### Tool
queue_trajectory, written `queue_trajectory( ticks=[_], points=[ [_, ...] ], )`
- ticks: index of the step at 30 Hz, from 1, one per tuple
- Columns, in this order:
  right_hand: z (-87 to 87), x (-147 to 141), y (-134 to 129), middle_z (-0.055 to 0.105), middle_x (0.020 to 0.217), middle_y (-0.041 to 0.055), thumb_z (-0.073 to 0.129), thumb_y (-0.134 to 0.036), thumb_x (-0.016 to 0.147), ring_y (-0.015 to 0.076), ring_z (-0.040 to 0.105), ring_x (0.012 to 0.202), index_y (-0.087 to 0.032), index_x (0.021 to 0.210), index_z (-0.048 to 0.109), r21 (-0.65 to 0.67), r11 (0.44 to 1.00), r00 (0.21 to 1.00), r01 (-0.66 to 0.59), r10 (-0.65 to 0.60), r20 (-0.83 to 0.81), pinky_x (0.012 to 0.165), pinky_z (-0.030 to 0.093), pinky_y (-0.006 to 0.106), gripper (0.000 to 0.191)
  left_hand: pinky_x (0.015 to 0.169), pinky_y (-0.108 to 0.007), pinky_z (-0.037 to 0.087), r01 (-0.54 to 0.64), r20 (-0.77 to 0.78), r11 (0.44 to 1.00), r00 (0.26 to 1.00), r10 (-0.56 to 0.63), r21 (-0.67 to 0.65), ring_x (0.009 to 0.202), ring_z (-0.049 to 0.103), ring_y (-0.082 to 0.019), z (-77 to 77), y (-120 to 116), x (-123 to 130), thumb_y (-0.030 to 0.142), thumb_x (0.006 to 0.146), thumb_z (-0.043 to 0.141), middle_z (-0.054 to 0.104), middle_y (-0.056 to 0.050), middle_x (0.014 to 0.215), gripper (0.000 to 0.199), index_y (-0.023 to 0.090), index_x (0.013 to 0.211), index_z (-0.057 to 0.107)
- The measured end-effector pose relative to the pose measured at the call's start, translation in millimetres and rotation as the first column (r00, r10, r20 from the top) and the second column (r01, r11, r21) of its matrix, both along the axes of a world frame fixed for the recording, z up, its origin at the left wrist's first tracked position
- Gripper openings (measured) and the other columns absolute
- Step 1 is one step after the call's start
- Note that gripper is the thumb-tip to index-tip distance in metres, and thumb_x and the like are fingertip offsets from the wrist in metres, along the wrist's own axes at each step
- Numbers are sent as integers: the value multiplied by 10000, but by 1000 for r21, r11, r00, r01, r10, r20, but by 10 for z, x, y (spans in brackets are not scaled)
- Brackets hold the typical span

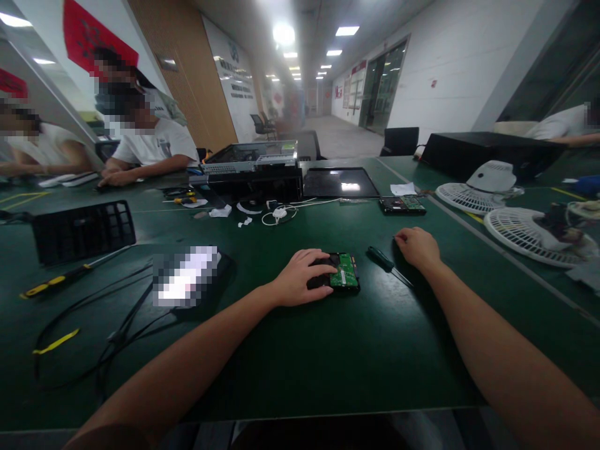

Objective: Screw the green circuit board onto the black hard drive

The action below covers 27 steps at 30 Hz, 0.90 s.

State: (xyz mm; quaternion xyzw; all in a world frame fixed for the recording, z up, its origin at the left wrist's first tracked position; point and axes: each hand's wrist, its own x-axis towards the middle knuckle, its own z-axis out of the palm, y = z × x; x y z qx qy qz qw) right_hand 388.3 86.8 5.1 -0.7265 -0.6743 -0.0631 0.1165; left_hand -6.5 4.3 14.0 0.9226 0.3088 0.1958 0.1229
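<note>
My left hand (307,277) lies over a hard drive (345,272), its fingers curled across the top and side. The drive rests flat on the green table, circuit board up, with its left part covered by my fingers. To the right, a screwdriver (387,263) with a dark green handle lies on the table, touched by neither hand. Just beyond it, my right hand (419,248) rests with fingers closed together. Whatever may be between those fingertips is too small or hidden to tell.
Another hard drive (402,205) lies farther back, near a dark flat panel (341,182) and an opened computer case (253,172). White fan parts (520,231) stand at right. A yellow-black screwdriver (59,280), black cables (112,337) and a black grille (84,231) are left. Co-workers sit beyond.
</note>
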Motion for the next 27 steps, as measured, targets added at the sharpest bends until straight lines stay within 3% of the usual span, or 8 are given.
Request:
queue_trajectory(
  ticks=[14,27],
  points=[
    [-26,39,31,726,1217,145,520,-302,1014,283,691,1037,-213,1165,803,-32,999,999,8,-9,-41,829,491,365,334,1237,-613,329,3,11,1000,1000,-3,12,1502,414,-363,-2,4,8,510,959,724,508,-66,1585,496,345,1419,641],
    [2,20,1,734,1145,134,550,-397,1014,278,679,987,-212,1124,806,-14,1000,999,2,-3,-38,806,486,368,334,1250,-614,320,7,8,1000,1000,-7,9,1510,404,-363,-8,11,0,522,963,721,502,-57,1593,509,349,1434,634]
  ],
)
